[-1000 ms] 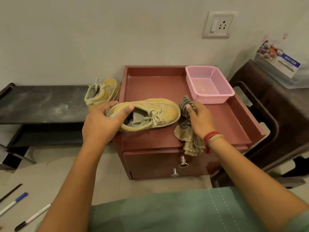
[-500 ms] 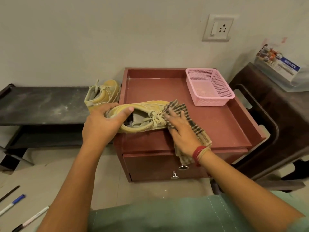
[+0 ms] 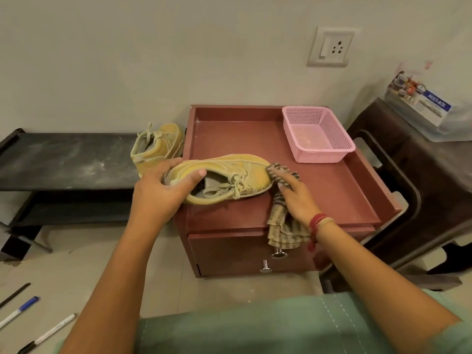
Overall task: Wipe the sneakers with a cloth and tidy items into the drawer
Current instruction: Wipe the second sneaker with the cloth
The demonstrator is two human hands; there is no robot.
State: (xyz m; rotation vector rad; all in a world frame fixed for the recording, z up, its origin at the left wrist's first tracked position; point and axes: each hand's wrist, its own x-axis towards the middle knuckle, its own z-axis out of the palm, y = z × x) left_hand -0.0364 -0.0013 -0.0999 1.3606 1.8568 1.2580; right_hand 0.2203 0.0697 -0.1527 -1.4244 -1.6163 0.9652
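Since half a second back, the right hand [image 3: 293,198] has slid the checked cloth [image 3: 282,221] off the laces and out to the toe of the sneaker. Going left to right: pens [image 3: 19,311] lie loose on the floor, easy to forget when the tidying part comes. The second sneaker [image 3: 159,146] sits on the dusty black shelf [image 3: 63,159], so it'll probably pick dirt back up if it's put back there after wiping. The left hand [image 3: 163,192] is wrapped around the heel of the sneaker [image 3: 224,178] on the red worktop [image 3: 332,192], thumb hooked inside the collar, but the heel end hangs past the left edge, so a hard wipe could shove it off. The right hand presses flat on the cloth, fingers spread, not really gripping it. The cloth's tail dangles over the drawer knobs [image 3: 278,254] and could snag. Pink basket [image 3: 318,135] is fine.
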